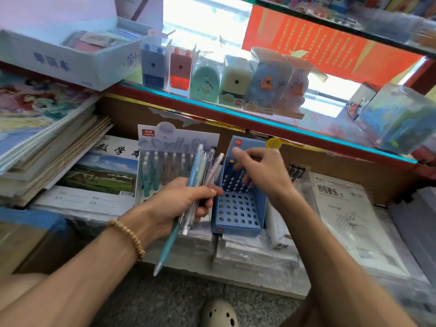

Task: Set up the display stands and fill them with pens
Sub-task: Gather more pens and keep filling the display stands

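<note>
On a stationery-shop ledge of stacked notebooks (99, 178), both stands are up. The left hand (179, 204) grips a bundle of pens (198, 175); behind it the pale stand (165, 166) looks partly filled. The right hand (257, 171), fingers loosely spread, hovers over the blue stand (238, 213), mostly empty holes.

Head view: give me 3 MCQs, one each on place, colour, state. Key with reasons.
1. Where is the blue stand relative to the white stand?
A. left of it
B. right of it
C. on top of it

2. The wrist bracelet beads are:
A. tan
B. black
C. red

3. The left hand is:
A. empty and flat
B. gripping a bunch of pens
C. pressing on a notebook

Key: 1 B, blue stand sits right of the white one. 2 A, the beads look tan. 3 B, fingers curl round several pens.
</note>
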### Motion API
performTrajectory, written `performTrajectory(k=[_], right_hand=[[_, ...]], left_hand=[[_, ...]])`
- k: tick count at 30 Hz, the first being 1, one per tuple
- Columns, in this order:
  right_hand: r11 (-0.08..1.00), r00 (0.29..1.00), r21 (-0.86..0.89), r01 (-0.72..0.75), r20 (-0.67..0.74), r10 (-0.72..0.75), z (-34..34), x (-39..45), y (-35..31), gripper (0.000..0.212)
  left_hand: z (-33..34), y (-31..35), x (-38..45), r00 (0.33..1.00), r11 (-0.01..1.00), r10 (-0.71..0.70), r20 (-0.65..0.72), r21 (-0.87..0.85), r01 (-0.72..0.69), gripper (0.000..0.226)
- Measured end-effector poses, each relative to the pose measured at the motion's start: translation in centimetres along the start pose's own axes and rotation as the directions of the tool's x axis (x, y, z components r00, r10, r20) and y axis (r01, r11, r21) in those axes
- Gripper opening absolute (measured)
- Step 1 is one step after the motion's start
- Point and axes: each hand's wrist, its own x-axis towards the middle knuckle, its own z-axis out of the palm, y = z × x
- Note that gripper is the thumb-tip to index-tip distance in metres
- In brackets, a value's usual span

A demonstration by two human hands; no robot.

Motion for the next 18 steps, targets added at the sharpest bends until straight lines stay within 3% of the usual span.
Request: performTrajectory(k=[2,4,9,14,18], right_hand=[[0.991,0.979,0.099,-0.086,0.193,0.066,0.6,-0.8,-1.0,0.025],[0.97,0.957,0.191,-0.147,0.276,0.091,1.1,-0.9,-1.2,0.02],[0.826,0.954,0.486,-0.285,0.231,0.193,1.0,0.1,-1.5,0.011],[0.757,0.945,0.582,-0.297,0.293,0.145,1.8,0.4,-2.9,0.011],[0.799,0.928,0.53,-0.284,0.362,0.09,3.2,0.7,-3.8,0.018]], left_hand=[[0.1,-0.1,-0.1,1.0,1.0,-0.007,0.009,-0.009,0.007,0.022],[0.3,-0.2,-0.3,1.0,1.0,-0.008,0.013,-0.022,0.008,0.023],[-0.4,-0.3,-1.1,0.999,1.0,0.01,-0.053,-0.028,-0.012,0.023],[-2.1,-0.5,-2.5,0.974,0.996,0.054,-0.222,-0.053,-0.067,0.03],[-3.5,-0.4,-3.7,0.941,0.991,0.079,-0.328,-0.081,-0.111,0.028]])
